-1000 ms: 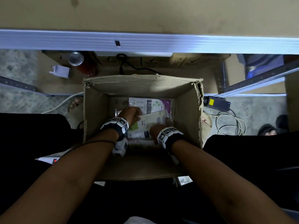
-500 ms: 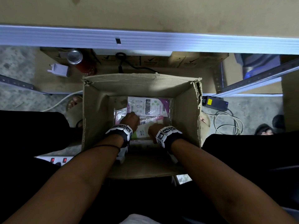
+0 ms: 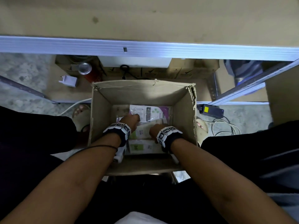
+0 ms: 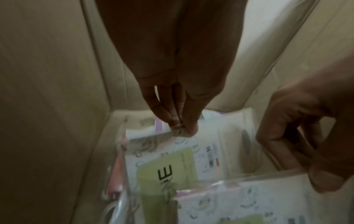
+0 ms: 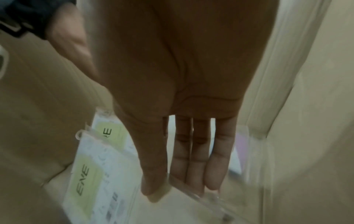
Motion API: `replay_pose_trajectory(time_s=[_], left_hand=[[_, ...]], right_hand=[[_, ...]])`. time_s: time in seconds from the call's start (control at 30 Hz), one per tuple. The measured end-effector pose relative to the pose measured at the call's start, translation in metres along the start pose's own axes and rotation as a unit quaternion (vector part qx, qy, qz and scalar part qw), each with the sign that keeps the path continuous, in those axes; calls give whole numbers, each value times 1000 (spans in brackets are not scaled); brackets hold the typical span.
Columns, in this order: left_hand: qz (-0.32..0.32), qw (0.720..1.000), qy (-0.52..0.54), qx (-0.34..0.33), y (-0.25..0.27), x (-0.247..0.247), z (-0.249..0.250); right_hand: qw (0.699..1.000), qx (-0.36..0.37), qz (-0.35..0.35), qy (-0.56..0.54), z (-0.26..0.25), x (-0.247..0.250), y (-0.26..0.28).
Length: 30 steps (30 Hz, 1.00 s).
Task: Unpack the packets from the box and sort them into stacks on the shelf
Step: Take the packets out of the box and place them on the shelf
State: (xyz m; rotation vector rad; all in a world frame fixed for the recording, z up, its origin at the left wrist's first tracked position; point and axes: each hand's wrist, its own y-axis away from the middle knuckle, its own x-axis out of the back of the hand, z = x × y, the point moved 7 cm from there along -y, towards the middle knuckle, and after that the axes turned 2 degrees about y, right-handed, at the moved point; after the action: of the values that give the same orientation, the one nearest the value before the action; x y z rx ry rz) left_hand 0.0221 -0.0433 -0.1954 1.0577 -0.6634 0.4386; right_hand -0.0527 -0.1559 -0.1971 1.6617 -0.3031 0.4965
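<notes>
Both hands are down inside the cardboard box [image 3: 103, 120] at the centre of the head view, where the packets [image 3: 140, 147] lie flat and overlapping on its floor. The left hand [image 4: 176, 97], upper middle of its wrist view, pinches the clear plastic edge of a green-labelled packet [image 4: 168, 171] between thumb and fingertips. The right hand [image 5: 184, 121] has its fingers [image 5: 199, 159] nearly straight, with the thumb closing on the rim of a clear sleeve [image 5: 201, 195] at the lower centre of its wrist view. The likely trouble is slippage: a thin pinch on glossy film may give way, or neighbouring packets may cling and come up together, spoiling the sort. The box walls are tight around both wrists, so a packet could snag and bend. The shelf [image 3: 145, 21] spans the top of the head view.
</notes>
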Motion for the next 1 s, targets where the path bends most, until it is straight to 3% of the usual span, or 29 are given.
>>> replay_pose_trajectory(time_s=[0.43, 0.57, 0.8, 1.0], left_hand=[[90, 995, -13, -43, 63, 94, 31], [154, 985, -37, -67, 100, 133, 45], [245, 962, -20, -120, 176, 212, 86], [276, 950, -50, -135, 233, 275, 113]], right_hand=[[984, -4, 165, 72, -7, 82, 79], [976, -26, 207, 56, -4, 110, 122], [949, -51, 307, 55, -4, 157, 206], [914, -60, 398, 56, 6, 201, 283]])
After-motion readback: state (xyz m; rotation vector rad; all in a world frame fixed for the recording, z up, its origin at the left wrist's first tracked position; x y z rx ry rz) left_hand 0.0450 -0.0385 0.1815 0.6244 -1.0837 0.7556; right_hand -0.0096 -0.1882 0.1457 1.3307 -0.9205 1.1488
